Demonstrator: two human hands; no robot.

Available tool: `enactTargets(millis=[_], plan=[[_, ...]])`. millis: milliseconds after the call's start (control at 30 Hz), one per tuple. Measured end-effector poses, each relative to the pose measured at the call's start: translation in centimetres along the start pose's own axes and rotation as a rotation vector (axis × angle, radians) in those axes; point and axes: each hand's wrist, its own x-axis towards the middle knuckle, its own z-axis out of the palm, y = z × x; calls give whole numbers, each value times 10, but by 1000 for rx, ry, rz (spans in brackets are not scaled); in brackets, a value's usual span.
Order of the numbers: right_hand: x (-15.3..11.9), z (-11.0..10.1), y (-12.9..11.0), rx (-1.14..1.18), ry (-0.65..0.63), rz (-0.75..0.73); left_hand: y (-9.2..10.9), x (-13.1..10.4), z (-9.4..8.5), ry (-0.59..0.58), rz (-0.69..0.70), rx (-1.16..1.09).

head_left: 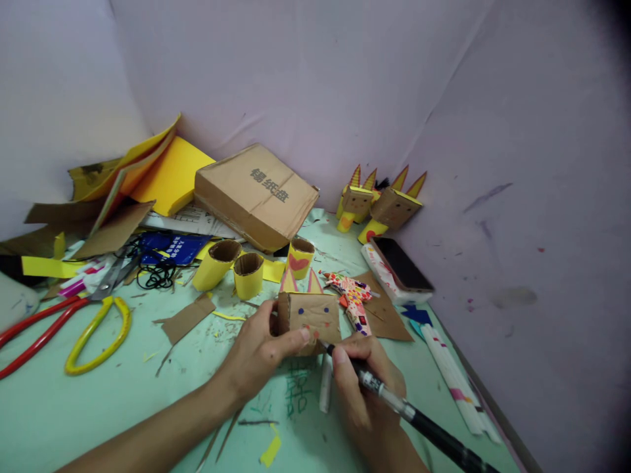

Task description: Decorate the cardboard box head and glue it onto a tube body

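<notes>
My left hand [261, 351] grips the left side of a small cardboard box head [323, 312], its thumb pressed on the front. The box bears two blue eyes, reddish dots and two pointed ears on top. In my right hand [369, 378] is a black pen [401, 407], its tip against or just beside the lower front of the box. A white stick-like piece [325, 384] lies on the table beneath. Just behind the box stands a yellow-wrapped cardboard tube [300, 257] with a red heart. To the right rests a colourful patterned glue gun [352, 295].
Two yellow tubes [249, 276] stand left of centre. Scissors [106, 286] with red and yellow handles lie at left, before stacked card [123, 180]. A carton [256, 190] and finished box figures [394, 203] sit behind. At right are a phone [401, 263] and white markers [453, 378].
</notes>
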Motion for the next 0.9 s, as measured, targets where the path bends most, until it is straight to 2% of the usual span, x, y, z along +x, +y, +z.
enactTargets(millis=[633,900], plan=[[0,-2,2,-50,-2,-18,4,-4,0,20,-9,16],[0,-2,3,-45,-5,-4,4,-2,0,-6,-6,-3]])
